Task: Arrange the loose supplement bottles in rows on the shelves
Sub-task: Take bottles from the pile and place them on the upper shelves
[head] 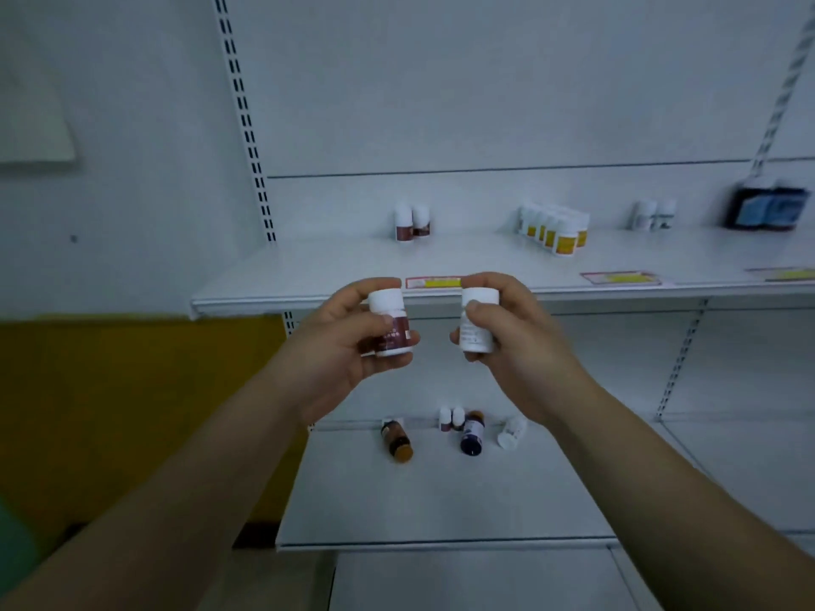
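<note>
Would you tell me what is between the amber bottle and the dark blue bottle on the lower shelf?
Two small white bottles stand there, right beside the dark blue bottle and a little behind the amber bottle, as the head view shows.

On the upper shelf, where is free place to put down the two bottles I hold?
Bare patches on the upper shelf: left of the maroon-label pair, up to the slotted upright, and between that pair and the yellow-label group. Further right it is crowded: a white pair, then dark packs.
</note>
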### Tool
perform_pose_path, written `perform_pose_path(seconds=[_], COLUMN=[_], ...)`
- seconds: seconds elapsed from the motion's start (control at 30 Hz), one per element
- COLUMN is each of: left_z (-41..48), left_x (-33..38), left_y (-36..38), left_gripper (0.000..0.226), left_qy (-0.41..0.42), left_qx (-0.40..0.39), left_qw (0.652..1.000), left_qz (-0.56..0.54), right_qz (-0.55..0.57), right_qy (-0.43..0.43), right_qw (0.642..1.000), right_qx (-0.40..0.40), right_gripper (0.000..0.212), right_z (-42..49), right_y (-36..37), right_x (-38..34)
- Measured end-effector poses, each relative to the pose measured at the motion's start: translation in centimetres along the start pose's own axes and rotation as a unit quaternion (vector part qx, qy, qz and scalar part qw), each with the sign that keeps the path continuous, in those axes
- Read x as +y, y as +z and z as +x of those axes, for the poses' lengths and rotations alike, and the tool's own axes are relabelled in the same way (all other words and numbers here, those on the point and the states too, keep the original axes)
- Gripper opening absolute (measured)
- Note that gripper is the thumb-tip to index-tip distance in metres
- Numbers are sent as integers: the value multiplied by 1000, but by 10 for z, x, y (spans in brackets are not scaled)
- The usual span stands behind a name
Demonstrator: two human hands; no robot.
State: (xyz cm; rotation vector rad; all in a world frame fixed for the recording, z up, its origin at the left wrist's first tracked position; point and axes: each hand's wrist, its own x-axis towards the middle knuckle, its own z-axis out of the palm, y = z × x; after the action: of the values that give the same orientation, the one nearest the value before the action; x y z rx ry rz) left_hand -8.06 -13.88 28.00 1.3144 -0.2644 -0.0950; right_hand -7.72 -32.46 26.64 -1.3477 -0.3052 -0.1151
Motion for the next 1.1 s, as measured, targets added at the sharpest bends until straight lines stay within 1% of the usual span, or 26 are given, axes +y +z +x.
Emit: perform_pose_path(seconds=[0.07,0.17,0.23,0.37,0.43,0.53,0.63,0.7,0.8,0.87,1.0,1.1], left_z=[7,18,26,43,56,84,114,131,149,157,172,177], left_x=[9,17,20,25,28,33,38,35,26,19,10,6], left_y=[8,20,23,19,13,0,-10,-16,-22,-23,-16,-8], left_gripper=[37,37,35,34,34,34,33,32,31,31,30,30], left_qy=[14,41,61,66,69,73,66,55,47,54,55,64], left_qx=[12,61,94,127,136,135,114,95,76,68,57,58], left_qw=[999,992,981,948,936,918,917,914,906,905,899,882], left_qz=[28,103,160,283,318,365,376,392,415,417,430,463], right_qz=[-14,35,67,126,126,116,92,34,-96,-175,-274,-357], right_qy=[-17,-8,13,62,74,76,78,70,61,65,82,86], right_qw=[1000,999,997,988,986,989,992,997,993,982,958,930], right_qx=[-14,-32,-47,-71,-75,-60,-45,-29,-12,0,9,15], right_gripper=[23,25,26,30,31,31,19,16,30,34,44,44], right_z=[9,29,47,79,93,112,127,136,154,163,181,191], right_y=[-5,-12,-17,-23,-23,-23,-20,-19,-17,-18,-26,-35], right_x=[-15,-31,-36,-37,-36,-32,-31,-26,-24,-22,-16,-12])
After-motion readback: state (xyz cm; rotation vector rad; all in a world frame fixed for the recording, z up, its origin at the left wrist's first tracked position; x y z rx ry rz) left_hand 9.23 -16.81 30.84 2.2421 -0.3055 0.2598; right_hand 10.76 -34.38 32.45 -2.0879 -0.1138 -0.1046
